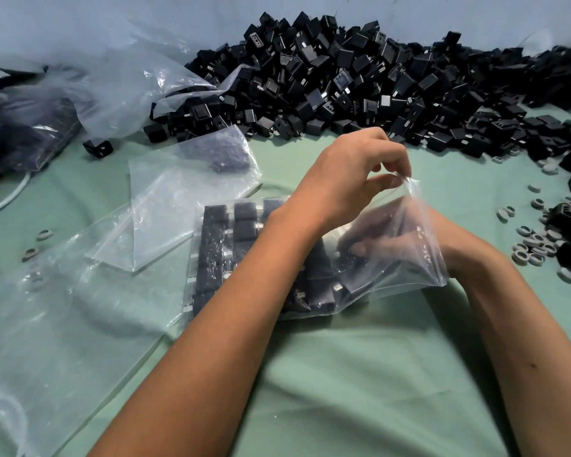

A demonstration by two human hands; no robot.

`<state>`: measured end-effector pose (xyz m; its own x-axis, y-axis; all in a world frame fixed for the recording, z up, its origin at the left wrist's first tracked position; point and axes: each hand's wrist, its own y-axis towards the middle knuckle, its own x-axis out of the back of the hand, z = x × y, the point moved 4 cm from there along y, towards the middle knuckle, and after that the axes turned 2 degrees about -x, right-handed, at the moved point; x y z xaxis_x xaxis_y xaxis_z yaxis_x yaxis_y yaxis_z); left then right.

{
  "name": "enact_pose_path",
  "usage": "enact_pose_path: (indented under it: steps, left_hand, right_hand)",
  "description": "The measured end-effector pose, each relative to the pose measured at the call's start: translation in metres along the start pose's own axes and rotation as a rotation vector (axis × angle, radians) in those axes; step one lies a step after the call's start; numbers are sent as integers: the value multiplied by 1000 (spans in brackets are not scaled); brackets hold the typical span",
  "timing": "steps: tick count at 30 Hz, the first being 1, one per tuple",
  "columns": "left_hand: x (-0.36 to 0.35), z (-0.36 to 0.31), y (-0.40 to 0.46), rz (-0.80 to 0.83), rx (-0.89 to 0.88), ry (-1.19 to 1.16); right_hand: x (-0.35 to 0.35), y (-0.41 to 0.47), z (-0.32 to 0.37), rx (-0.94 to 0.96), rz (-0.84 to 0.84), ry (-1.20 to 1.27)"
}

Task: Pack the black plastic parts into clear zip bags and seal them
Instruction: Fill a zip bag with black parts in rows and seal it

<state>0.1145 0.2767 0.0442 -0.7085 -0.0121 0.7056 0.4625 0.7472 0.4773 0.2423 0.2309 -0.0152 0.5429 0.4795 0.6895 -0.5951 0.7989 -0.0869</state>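
Zip bag [310,258] at centre on cloth [343,374], parts [218,239] in rows inside. Parts heap [360,84] behind it. Empty bags [185,199] to left. Rings [534,245] to right. Right hand [376,239] seemingly inside bag mouth; left hand [353,179] above, at rim.

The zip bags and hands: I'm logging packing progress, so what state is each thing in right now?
Zip bag: mouth open, partly filled with rows of black parts, lying on the green cloth.
Left hand: pinches the bag's upper lip, lifting it.
Right hand: inside the bag, fingers among the parts.
Empty bag: flat, unfilled.
Pile of black parts: loose, unpacked.
Grey rings: scattered at right.
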Motion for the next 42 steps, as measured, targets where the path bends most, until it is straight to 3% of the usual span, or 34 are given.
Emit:
enact_pose_path:
  steps: [1,2,4,5,6,8,11,13,14,15,16,17,19,22,29,38,40,42]
  left_hand:
    - [0,-1,0,-2,-2,3]
    - [-1,-1,0,-2,-5,9]
    - [-1,-1,0,0,-7,22]
    - [-1,-1,0,-2,-8,25]
    - [-1,-1,0,-7,-8,26]
    - [-1,0,0,-16,-9,22]
    - [-4,0,0,-14,-16,35]
    - [-7,-1,0,-4,-26,56]
    - [-7,-2,0,0,-29,66]
    - [-7,-2,0,4,-28,71]
    - [-7,-1,0,7,-25,70]
    - [-7,-2,0,11,-22,67]
    - [-6,-3,1,18,-16,61]
    - [-7,-5,1,32,-14,67]
    - [-9,-4,1,47,-23,77]
    - [-9,-4,0,31,-32,56]
    - [-11,-5,-1,31,-44,54]
    - [-12,-5,-1,30,-47,54]
  right_hand:
    - [2,6,-3,-190,-19,-171]
    - [-2,7,-11,-256,-12,-137]
    - [-14,7,-17,-68,143,132]
    - [0,12,-13,-113,58,256]
    - [10,13,-4,-158,30,259]
    - [12,18,10,-51,31,155]
    - [2,25,8,-226,100,276]
    - [-1,14,-1,-223,96,163]
    - [0,26,9,-457,74,-116]
    - [4,27,7,-542,60,-409]
    - [6,19,3,-444,152,-337]
    - [5,0,-7,-218,264,-118]
    - [20,0,11,-107,212,63]
    - [19,8,3,45,211,35]
    - [13,18,0,13,214,-8]
    - [21,16,-17,-5,139,186]
    - [17,20,-26,-36,130,62]
    - [13,19,-33,-49,150,107]
